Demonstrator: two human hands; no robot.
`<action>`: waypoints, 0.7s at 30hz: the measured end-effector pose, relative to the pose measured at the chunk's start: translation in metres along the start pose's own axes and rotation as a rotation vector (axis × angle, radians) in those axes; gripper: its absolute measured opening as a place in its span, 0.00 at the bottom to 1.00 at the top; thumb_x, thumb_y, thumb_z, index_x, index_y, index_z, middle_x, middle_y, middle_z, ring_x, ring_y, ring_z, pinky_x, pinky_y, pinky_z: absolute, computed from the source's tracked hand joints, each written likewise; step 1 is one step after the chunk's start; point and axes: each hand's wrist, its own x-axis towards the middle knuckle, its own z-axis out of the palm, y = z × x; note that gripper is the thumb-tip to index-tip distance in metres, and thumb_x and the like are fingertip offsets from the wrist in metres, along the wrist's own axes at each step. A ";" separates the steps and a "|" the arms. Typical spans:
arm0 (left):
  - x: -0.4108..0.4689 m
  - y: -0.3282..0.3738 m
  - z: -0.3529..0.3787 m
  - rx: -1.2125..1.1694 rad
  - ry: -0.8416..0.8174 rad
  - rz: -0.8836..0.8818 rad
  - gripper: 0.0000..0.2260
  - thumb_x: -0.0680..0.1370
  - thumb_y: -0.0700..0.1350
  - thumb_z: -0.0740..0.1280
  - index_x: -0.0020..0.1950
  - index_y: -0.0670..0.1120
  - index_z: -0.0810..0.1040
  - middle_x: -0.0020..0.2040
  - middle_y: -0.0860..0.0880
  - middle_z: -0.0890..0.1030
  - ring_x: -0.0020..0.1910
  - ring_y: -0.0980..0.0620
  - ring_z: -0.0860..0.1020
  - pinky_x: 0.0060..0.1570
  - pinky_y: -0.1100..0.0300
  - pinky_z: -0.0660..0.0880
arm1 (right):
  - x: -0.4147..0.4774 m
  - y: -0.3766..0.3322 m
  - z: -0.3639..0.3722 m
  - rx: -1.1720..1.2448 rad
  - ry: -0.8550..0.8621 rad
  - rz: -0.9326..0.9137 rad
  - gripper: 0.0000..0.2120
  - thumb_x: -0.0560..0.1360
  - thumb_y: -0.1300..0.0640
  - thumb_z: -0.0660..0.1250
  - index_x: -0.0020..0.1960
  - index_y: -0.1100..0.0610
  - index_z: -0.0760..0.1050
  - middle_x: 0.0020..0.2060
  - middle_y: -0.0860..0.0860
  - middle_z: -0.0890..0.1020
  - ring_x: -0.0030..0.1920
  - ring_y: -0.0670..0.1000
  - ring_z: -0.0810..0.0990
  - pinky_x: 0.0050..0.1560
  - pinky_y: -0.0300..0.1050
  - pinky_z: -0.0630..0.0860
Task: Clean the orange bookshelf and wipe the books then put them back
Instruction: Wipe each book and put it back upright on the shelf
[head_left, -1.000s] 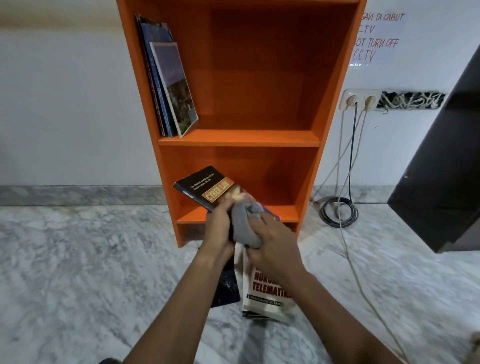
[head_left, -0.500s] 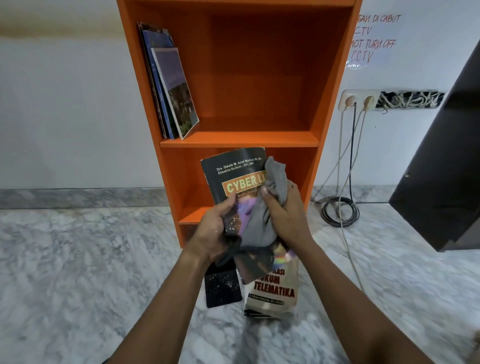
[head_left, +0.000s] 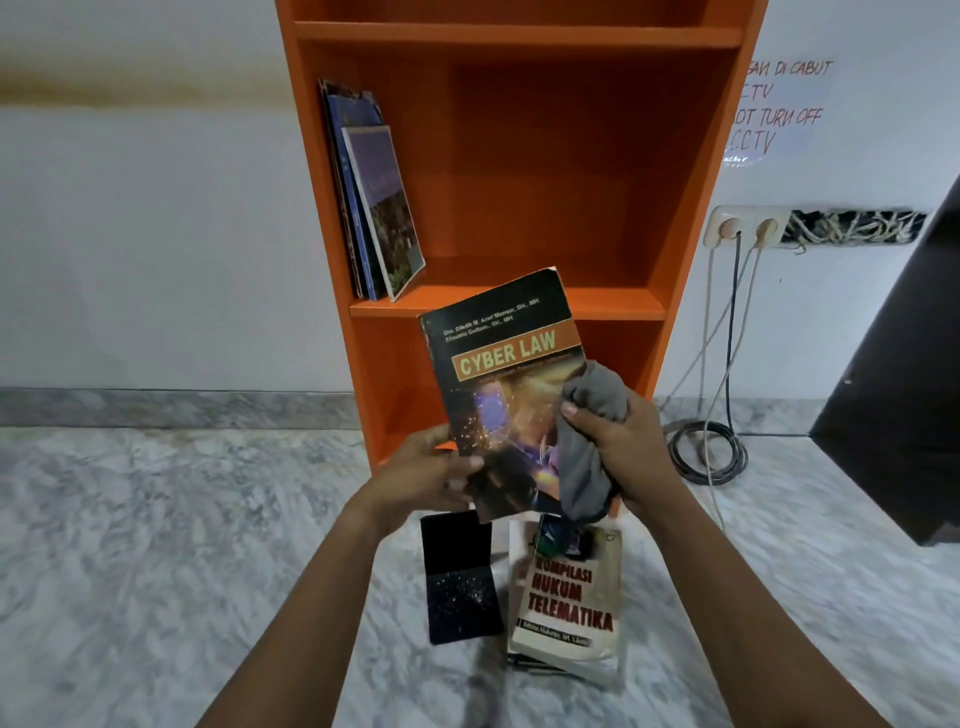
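Observation:
An orange bookshelf (head_left: 691, 171) stands against the wall ahead. My left hand (head_left: 423, 475) grips the lower left edge of a black "Cyber Law" book (head_left: 501, 364), held upright in front of the lower shelf. My right hand (head_left: 618, 452) clutches a grey cloth (head_left: 587, 441) pressed on the book's lower right cover. Several books (head_left: 376, 202) lean against the left wall of the middle shelf. On the floor below my hands lie a white "Hukum Telematika" book (head_left: 569, 597) and a small black book (head_left: 460, 577).
The floor is grey marble (head_left: 156, 545). A wall socket (head_left: 748, 226) right of the shelf feeds cables down to a coil (head_left: 709, 449) on the floor. A dark cabinet (head_left: 904, 389) juts in at the right.
The book has risen and turned upright, its cover now facing me. The cloth has slid from the upper right of the cover down to the lower right. The view has tilted upward.

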 end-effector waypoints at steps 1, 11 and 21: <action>0.000 -0.001 0.000 -0.047 0.006 0.041 0.11 0.79 0.38 0.70 0.61 0.46 0.80 0.52 0.42 0.85 0.50 0.43 0.85 0.53 0.41 0.82 | 0.004 -0.005 0.003 0.002 0.015 -0.026 0.09 0.76 0.66 0.72 0.53 0.55 0.82 0.49 0.53 0.87 0.52 0.55 0.86 0.56 0.53 0.82; 0.053 0.079 -0.050 0.073 0.403 0.451 0.08 0.78 0.37 0.71 0.53 0.50 0.81 0.50 0.47 0.84 0.50 0.48 0.85 0.43 0.49 0.85 | 0.105 -0.064 0.060 -0.459 0.264 -0.324 0.17 0.74 0.45 0.72 0.61 0.47 0.77 0.52 0.44 0.82 0.53 0.48 0.81 0.52 0.48 0.78; 0.172 0.138 -0.098 0.294 0.868 0.494 0.06 0.78 0.40 0.70 0.53 0.47 0.78 0.48 0.52 0.80 0.47 0.52 0.80 0.41 0.64 0.78 | 0.195 -0.071 0.120 -0.544 0.285 -0.408 0.12 0.75 0.45 0.67 0.57 0.46 0.76 0.45 0.46 0.81 0.46 0.52 0.81 0.44 0.53 0.80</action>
